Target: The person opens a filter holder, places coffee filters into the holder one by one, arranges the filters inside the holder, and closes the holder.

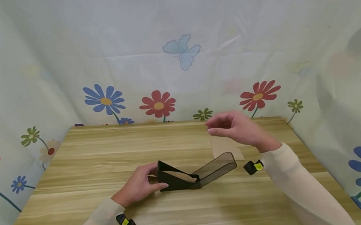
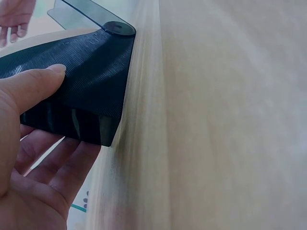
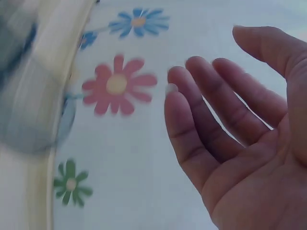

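Observation:
A black ribbed coffee filter holder (image 1: 175, 180) stands on the wooden table, its smoky see-through lid (image 1: 216, 168) swung out to the right. Tan paper filters (image 1: 180, 175) show inside it. My left hand (image 1: 138, 185) grips the holder's left end, thumb on the ribbed side (image 2: 86, 62) and fingers around the far side and underneath. Above the table's back right, my right hand (image 1: 239, 128) is raised with loosely bent fingers and nothing in them, as the right wrist view confirms. Below it lies a flat tan paper filter (image 1: 224, 148), partly hidden behind the hand and lid.
The wooden table (image 1: 106, 152) meets a flower-printed curtain (image 1: 124, 70) at its back and sides. Each wrist carries a small black camera, one on the left (image 1: 126, 223) and one on the right (image 1: 253, 167).

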Motion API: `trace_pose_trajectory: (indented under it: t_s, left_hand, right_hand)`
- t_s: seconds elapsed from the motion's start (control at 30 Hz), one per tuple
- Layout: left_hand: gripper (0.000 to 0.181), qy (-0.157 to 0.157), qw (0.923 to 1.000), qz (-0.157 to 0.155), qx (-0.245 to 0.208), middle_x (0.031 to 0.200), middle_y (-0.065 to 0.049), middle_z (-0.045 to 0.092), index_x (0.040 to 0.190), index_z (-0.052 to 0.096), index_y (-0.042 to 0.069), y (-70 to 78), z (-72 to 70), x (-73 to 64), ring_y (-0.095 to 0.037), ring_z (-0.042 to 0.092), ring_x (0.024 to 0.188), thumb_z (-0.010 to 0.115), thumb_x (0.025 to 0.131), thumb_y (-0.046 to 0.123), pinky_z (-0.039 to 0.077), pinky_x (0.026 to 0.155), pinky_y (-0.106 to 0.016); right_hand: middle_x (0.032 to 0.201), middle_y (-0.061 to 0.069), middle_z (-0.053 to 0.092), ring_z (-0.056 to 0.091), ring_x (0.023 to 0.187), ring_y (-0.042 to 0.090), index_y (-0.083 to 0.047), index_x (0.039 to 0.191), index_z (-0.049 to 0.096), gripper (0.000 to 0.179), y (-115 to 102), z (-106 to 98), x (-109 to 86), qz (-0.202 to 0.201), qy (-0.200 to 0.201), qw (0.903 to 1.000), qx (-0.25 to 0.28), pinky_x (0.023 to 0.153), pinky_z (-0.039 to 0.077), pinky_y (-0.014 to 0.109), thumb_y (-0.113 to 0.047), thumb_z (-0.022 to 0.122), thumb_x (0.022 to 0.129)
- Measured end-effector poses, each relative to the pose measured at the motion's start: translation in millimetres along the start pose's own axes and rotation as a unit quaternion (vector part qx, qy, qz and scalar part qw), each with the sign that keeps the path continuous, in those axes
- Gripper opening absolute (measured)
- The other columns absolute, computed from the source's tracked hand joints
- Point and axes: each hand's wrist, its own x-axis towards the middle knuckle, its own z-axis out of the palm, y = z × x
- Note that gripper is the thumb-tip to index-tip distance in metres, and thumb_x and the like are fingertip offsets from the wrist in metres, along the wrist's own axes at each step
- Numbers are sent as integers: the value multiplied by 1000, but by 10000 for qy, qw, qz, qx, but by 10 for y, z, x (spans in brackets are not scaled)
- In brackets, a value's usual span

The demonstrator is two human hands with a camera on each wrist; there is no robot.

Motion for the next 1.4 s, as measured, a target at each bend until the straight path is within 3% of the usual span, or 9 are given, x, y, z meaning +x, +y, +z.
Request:
trace_pose_trajectory:
  t_s: [0.4,0.73,0.87,1.2,1.4]
  left_hand:
    - [33,-34,10000,-40,8,106,13,72,114,68,30,14,-4,-2,-7,68,101,84,86,32,56,91,-27]
    - [34,-21,10000,-37,-46,106,12,72,115,68,29,16,7,6,-8,68,100,85,86,32,57,92,-27]
    - [33,-37,9999,-53,-81,106,11,72,115,68,28,23,2,10,-8,68,100,85,86,31,56,92,-26]
    - [34,-68,9999,-108,-81,106,11,72,115,68,27,16,-17,8,-9,68,101,85,86,32,57,92,-27]
    - [32,-92,9999,-76,-79,106,12,71,114,68,29,16,-20,14,-9,67,102,84,87,33,57,93,-28]
  right_hand:
    - [115,13,74,71,95,19,-4,129,67,40,837,-300,114,1199,205,9925,-145,87,60,37,-33,67,101]
    - [115,15,72,65,104,29,-3,123,71,41,1585,-105,135,1645,192,9722,-1656,89,57,46,-33,73,96]
    - [118,15,71,65,104,28,-3,123,70,48,1691,15,167,1677,164,9668,-1919,90,56,47,-37,79,91]
    - [110,15,66,59,95,27,1,128,64,66,1724,180,284,2019,-4,9640,-1730,83,53,42,-39,87,80]
    - [117,18,63,59,101,30,1,129,58,73,1725,213,308,2263,-135,9581,-1750,87,52,45,-44,87,79]
